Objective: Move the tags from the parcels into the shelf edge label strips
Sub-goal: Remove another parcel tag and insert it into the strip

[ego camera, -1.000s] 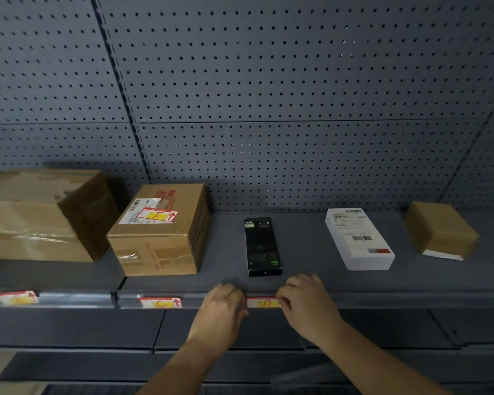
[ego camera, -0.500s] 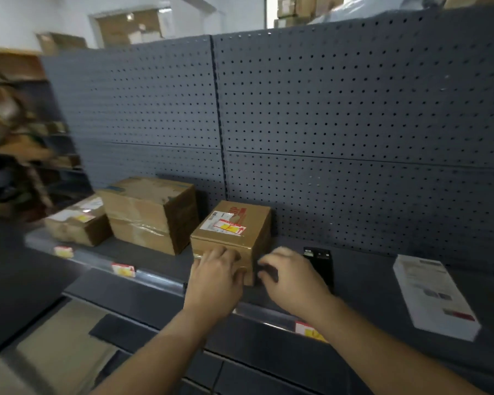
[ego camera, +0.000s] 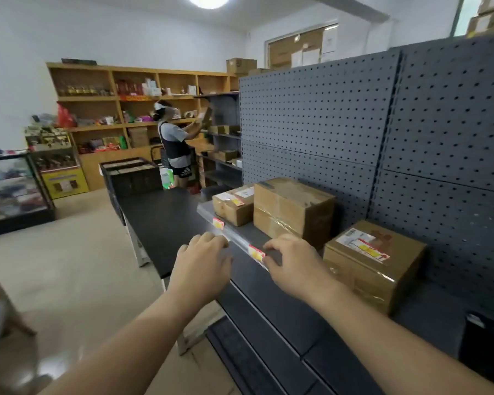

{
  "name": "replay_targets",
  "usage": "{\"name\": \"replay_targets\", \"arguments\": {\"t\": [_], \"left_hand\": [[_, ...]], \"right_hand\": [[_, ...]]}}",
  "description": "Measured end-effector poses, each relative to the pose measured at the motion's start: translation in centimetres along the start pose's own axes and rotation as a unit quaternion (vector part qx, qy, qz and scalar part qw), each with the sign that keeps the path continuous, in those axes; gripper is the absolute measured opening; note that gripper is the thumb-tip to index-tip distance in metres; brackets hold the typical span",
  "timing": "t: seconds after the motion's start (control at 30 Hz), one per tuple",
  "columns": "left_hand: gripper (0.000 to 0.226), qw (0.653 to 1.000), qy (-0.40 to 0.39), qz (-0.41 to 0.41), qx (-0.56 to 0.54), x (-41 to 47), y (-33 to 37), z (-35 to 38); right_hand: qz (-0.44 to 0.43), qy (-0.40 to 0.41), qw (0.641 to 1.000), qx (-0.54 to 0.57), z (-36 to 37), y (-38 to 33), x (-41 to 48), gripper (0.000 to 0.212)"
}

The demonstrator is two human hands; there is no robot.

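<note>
Left hand [ego camera: 201, 262]: hovering palm down over the shelf edge, fingers loosely curled, nothing showing in its grasp; fingertips reaching toward the label strip [ego camera: 234, 243].
Right hand [ego camera: 293, 262]: lying at the strip just right of a seated tag, fingers bent narrow with thumb and forefinger nearly meeting; whether it is pinching anything cannot be told.
Near tag [ego camera: 256, 253]: red and yellow, sitting in the strip between the two hands, just beside the right fingertips.
Far tag [ego camera: 218, 223]: a second red and yellow tag, sitting in the strip further along, in front of the far parcel.
Nearest parcel [ego camera: 374, 260]: brown carton right of the right hand, carrying a white shipping label and a red and yellow tag on its top face; this one is looking still to be moved.
Middle parcel [ego camera: 293, 210]: larger taped carton; no tag showing on its visible faces.
Far parcel [ego camera: 234, 205]: small carton, showing a label with a yellow patch on top; too small to tell whether that is a tag awaiting transfer.
Progress: two tags appearing placed; at least one parcel tag remaining, so the work is looking partway through.
Surroundings: grey pegboard [ego camera: 354, 124] backing the shelf; another person [ego camera: 173, 143] working at distant shelving.
</note>
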State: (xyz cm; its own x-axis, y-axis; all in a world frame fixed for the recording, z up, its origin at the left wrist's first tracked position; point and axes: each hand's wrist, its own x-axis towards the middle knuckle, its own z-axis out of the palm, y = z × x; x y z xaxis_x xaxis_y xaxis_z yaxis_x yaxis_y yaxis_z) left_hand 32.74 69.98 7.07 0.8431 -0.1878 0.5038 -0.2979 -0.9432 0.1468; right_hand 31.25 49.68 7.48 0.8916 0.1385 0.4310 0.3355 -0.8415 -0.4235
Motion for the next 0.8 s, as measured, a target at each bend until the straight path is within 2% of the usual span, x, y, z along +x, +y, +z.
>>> {"name": "replay_targets", "arguments": {"t": [0.2, 0.47, 0.8], "left_hand": [[0.027, 0.999, 0.013, -0.029, -0.01, 2.3, -8.8, 0.1], [0.028, 1.0, -0.017, -0.005, 0.004, 9.4, -19.7, 1.8], [0.027, 0.998, -0.053, 0.016, -0.005, 17.1, -27.2, 7.0]], "right_hand": [[-0.022, -0.006, 1.0, -0.002, 5.8, -3.8, 6.6, 0.028], [0.014, -0.012, 1.0, 0.014, 12.7, -6.8, 15.3, 0.029], [0.057, -0.034, 0.998, 0.019, 19.3, -6.2, 24.6, 0.026]]}}
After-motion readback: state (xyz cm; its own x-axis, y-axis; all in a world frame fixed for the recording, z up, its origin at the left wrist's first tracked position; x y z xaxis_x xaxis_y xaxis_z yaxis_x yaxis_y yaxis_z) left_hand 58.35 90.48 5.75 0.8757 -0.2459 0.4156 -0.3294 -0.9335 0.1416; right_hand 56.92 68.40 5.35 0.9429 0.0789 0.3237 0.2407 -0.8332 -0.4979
